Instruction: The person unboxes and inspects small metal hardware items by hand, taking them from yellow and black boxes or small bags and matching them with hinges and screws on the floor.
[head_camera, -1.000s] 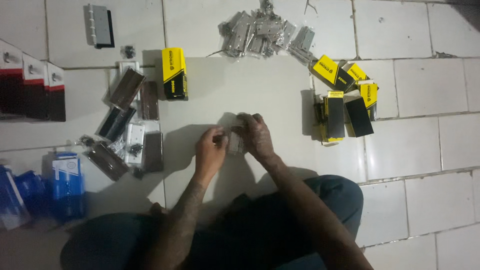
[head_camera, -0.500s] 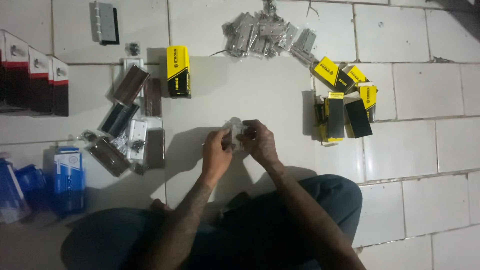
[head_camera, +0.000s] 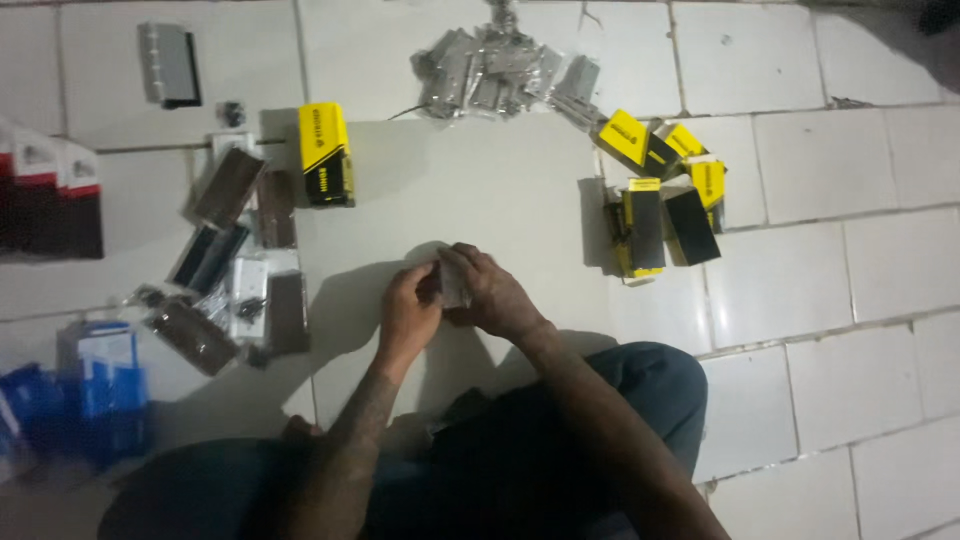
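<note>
Both hands hold one small grey metal piece (head_camera: 453, 280) over the middle of the white board (head_camera: 450, 180). The left hand (head_camera: 408, 312) and the right hand (head_camera: 492, 295) pinch it from each side. It looks like packing work, partly done. One yellow box (head_camera: 326, 155) stands alone at the left. About five yellow boxes (head_camera: 660, 195) sit in a bunch at the right. A pile of bagged metal pieces (head_camera: 500, 75) waits at the top, too many to count.

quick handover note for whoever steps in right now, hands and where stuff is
Left hand and right hand: both grip one small pale packet over the white board.
Yellow box stands alone at the board's upper left; more yellow-and-black boxes lie to the right.
Bagged metal parts are piled at the top; dark flat pieces lie left.
Done and left: cannot tell beyond the packet in hand.
</note>
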